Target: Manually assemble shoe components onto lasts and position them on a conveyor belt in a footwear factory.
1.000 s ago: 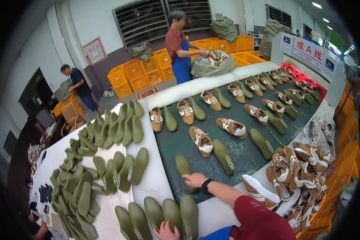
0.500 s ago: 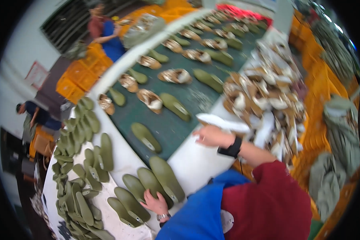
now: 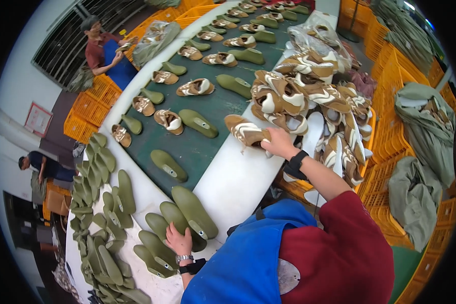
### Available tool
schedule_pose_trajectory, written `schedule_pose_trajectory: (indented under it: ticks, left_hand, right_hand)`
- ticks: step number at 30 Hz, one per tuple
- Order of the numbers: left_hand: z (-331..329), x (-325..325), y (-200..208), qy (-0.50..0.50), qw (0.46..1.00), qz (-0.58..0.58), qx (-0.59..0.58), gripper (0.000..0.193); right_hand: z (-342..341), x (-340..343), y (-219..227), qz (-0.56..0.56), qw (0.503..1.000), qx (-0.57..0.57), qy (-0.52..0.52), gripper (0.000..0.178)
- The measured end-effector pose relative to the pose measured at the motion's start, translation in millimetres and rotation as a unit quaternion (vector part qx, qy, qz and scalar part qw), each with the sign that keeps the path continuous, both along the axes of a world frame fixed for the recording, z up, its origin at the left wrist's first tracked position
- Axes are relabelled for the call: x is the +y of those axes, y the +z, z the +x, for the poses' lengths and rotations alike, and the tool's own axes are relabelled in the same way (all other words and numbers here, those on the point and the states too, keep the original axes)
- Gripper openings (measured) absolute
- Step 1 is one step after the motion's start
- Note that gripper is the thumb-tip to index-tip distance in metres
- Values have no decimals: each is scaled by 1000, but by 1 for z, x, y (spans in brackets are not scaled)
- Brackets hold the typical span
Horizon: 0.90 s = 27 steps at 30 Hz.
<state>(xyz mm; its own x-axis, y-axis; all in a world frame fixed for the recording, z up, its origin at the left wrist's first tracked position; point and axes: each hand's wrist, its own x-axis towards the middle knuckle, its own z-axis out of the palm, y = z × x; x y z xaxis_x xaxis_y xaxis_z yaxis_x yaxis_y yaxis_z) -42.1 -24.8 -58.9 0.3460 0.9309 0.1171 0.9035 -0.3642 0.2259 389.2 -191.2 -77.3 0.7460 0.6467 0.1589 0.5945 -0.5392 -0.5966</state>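
Observation:
My right hand (image 3: 278, 143) grips the heel end of a brown and white shoe upper (image 3: 244, 130) over the white table edge, its toe pointing left. My left hand (image 3: 179, 239) rests with fingers spread on a group of olive-green shoe lasts (image 3: 194, 212) standing at the near end of the table. Its fingers touch the lasts there, and part of them is covered by the hand. To the left of it stand more green lasts (image 3: 157, 244). Another single last (image 3: 168, 165) lies on the green belt just ahead.
Pairs of shoe uppers (image 3: 196, 87) and lasts line the green belt (image 3: 228, 152). At right a heap of uppers (image 3: 289, 93) and white insoles (image 3: 314, 133) piles beside orange crates (image 3: 385, 177). Many lasts (image 3: 101, 253) crowd the left. A co-worker (image 3: 106, 55) stands across the belt.
My right hand has taken hold of a shoe upper near the heap. My left hand stays on the lasts. The view has shifted, with the heap now showing more sharply.

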Motion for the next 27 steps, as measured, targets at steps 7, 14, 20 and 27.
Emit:
schedule_pose_trajectory:
  ticks: [7, 14, 20, 27]
  left_hand:
    - [118, -24, 111, -219, 900, -168, -339, 75]
    - [140, -18, 136, -222, 920, 94, -308, 49]
    - [139, -26, 142, -241, 923, 155, -258, 21]
    - [127, -20, 146, -214, 916, 158, -302, 12]
  right_hand:
    - [-94, 30, 78, 237, 702, 654, 153, 35]
    - [-148, 46, 124, 199, 840, 405, 300, 61]
    - [-160, 67, 155, 301, 900, -170, 266, 46]
    - [-167, 79, 150, 286, 898, -118, 312, 32]
